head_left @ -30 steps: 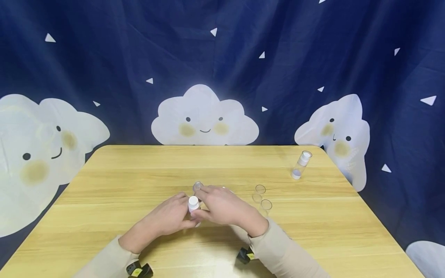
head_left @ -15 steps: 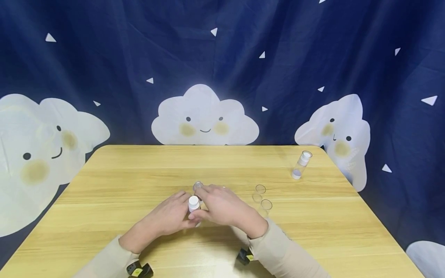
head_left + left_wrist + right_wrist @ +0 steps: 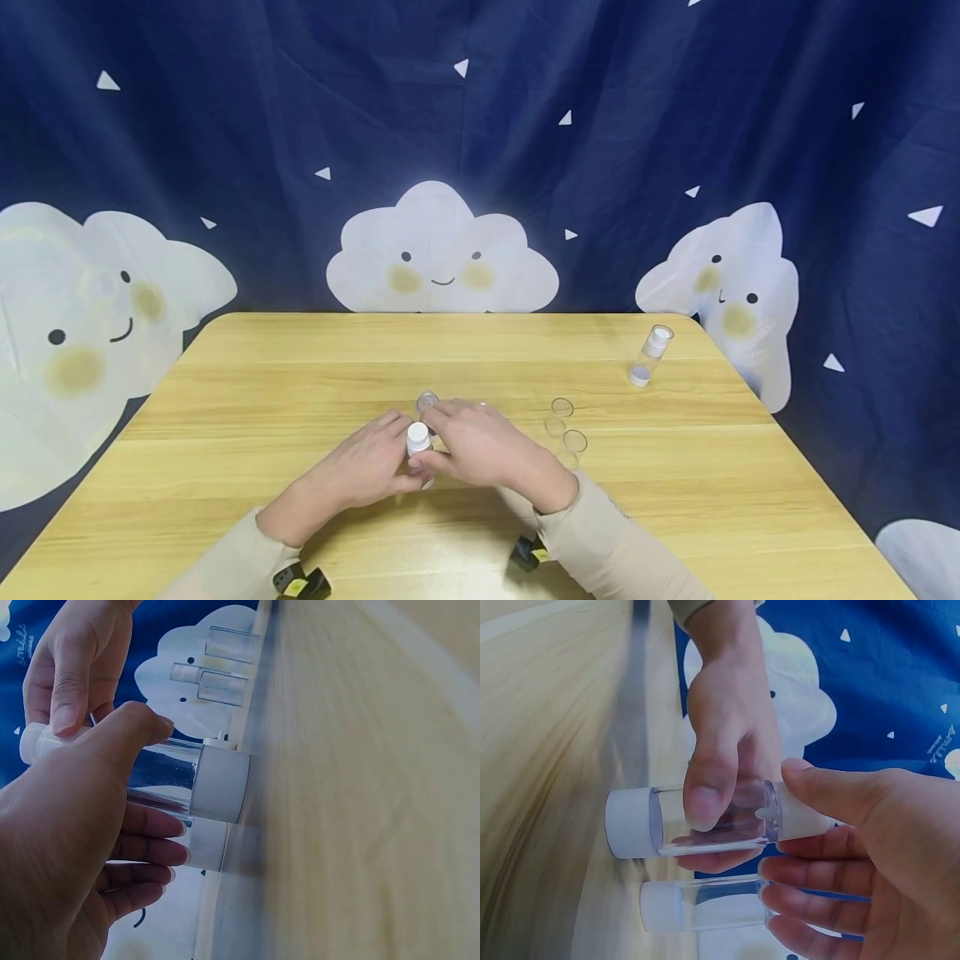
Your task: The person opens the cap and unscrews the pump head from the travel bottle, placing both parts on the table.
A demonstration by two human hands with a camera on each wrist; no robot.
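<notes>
A clear bottle with a white base [image 3: 221,784] and a white top [image 3: 417,435] stands upright on the table between my hands. My left hand [image 3: 360,467] grips its clear body, the thumb lying across the near side in the right wrist view. With thumb and fingers, my right hand [image 3: 480,442] pinches the white top. Just behind stands a second clear bottle [image 3: 427,402] with a white base [image 3: 660,906], partly hidden by my right hand. The right hand also hides most of a small white piece [image 3: 482,405] lying behind it.
Two clear cylindrical caps stand right of my hands, the farther cap [image 3: 555,427] and the nearer cap [image 3: 575,442]. A clear bottle with white parts [image 3: 649,357] stands at the far right of the wooden table [image 3: 300,358]. A blue curtain [image 3: 465,108] hangs behind the table.
My right thumb and fingers have shifted very slightly around the white top. The left hand and the bottle stay in place.
</notes>
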